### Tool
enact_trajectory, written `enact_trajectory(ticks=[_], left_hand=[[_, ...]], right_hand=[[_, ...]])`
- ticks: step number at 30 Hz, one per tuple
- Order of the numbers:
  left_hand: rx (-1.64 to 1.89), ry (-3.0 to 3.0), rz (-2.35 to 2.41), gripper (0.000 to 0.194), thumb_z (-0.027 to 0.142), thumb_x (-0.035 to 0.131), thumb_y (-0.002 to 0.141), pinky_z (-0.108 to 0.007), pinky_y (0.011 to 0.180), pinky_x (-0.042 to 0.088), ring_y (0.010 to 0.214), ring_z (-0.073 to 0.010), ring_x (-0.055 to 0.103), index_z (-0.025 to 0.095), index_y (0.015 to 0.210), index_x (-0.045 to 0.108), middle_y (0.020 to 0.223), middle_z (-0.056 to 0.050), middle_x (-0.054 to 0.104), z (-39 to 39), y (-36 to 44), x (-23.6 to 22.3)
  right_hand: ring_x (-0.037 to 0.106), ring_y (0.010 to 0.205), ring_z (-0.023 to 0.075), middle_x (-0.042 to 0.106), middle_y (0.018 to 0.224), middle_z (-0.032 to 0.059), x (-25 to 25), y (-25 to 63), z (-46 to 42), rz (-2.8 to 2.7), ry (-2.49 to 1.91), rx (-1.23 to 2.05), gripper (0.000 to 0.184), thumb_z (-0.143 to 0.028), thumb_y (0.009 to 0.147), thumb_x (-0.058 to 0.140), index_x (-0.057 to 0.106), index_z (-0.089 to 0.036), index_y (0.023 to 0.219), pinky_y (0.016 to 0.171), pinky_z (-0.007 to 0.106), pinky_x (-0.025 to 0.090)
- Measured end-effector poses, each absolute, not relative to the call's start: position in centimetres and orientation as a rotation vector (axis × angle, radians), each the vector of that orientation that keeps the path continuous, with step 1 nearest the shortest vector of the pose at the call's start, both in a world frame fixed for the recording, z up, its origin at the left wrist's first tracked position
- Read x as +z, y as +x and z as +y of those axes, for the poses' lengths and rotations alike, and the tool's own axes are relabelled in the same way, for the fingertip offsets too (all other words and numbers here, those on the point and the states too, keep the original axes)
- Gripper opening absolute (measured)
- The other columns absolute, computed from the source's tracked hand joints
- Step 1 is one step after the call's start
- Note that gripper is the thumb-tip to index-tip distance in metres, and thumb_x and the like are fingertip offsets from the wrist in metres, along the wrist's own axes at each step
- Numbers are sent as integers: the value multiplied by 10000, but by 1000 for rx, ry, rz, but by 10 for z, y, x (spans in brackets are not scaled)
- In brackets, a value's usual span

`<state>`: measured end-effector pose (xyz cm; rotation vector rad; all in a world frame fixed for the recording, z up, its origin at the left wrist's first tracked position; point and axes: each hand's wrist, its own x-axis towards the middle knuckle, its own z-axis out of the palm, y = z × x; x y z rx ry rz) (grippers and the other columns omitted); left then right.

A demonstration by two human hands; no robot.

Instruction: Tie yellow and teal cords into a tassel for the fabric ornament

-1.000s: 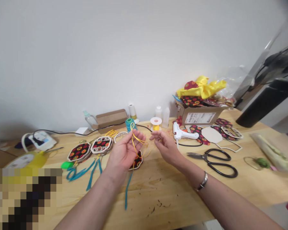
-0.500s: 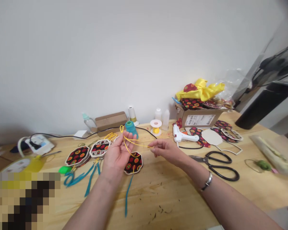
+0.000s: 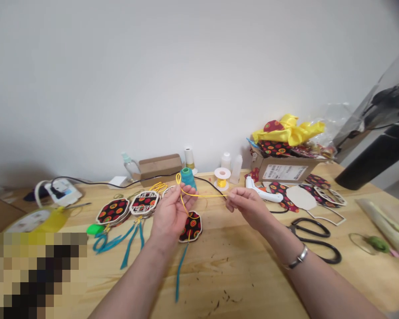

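My left hand [image 3: 173,212] pinches a yellow cord [image 3: 206,196] near its small loop, which stands up above the thumb; the other fingers are half spread. The cord's end is gripped in my right hand [image 3: 246,206], and the stretch between the hands is pulled straight. Another strand drops from my left hand to a patterned fabric ornament [image 3: 190,227] with a pale rim, lying on the table partly behind that hand. A teal tassel [image 3: 182,270] trails from the ornament towards me.
Left of my hands lie stacked ornaments [image 3: 144,203] with teal tassels. Behind stand a teal thread cone [image 3: 186,177] and a yellow cord spool [image 3: 222,180]. On the right are a white glue gun [image 3: 264,191], black-handled scissors [image 3: 314,241] and a cardboard box [image 3: 279,170] of fabric.
My right hand has moved away to the right, drawing the yellow cord straighter. The left hand keeps its pinch by the loop. The whole view has shifted slightly.
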<state>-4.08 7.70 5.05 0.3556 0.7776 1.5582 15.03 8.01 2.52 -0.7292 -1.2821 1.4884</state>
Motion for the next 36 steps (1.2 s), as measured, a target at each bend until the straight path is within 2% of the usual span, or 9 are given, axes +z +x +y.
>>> enact_trajectory(ticks=[7, 12, 19, 30, 36], left_hand=[[1538, 503, 746, 156, 97, 495, 813, -322, 685, 552, 646, -146, 655, 103, 738, 631, 677, -65, 682, 74, -38, 45], [1547, 516, 756, 154, 97, 500, 809, -311, 679, 547, 650, -152, 660, 102, 731, 633, 667, -63, 679, 73, -36, 45], [1541, 518, 791, 126, 81, 524, 787, -303, 659, 546, 642, -160, 665, 98, 738, 639, 656, -62, 683, 71, -33, 45], [1525, 522, 797, 81, 87, 563, 759, -311, 668, 543, 648, -161, 663, 101, 762, 642, 674, -64, 684, 71, -31, 42], [1509, 553, 792, 53, 109, 594, 739, -317, 670, 536, 631, -153, 652, 106, 759, 643, 663, -52, 675, 70, -31, 42]], right_hand=[[434, 510, 123, 442, 496, -20, 30, 152, 79, -1139, -563, 1518, 223, -289, 683, 638, 542, -167, 523, 565, 298, 353], [472, 565, 135, 510, 552, 12, 32, 157, 73, -1503, -553, 1618, 211, -263, 701, 609, 572, -151, 525, 575, 290, 356], [385, 546, 74, 461, 567, -32, 34, 156, 69, -2035, -677, 1773, 146, -204, 708, 562, 546, -127, 585, 516, 208, 292], [394, 557, 69, 448, 570, -45, 31, 154, 69, -2230, -728, 1751, 81, -135, 669, 504, 540, -123, 598, 516, 188, 312], [380, 518, 63, 438, 545, -49, 34, 154, 66, -2325, -776, 1704, 138, -203, 710, 538, 565, -122, 602, 482, 184, 302]])
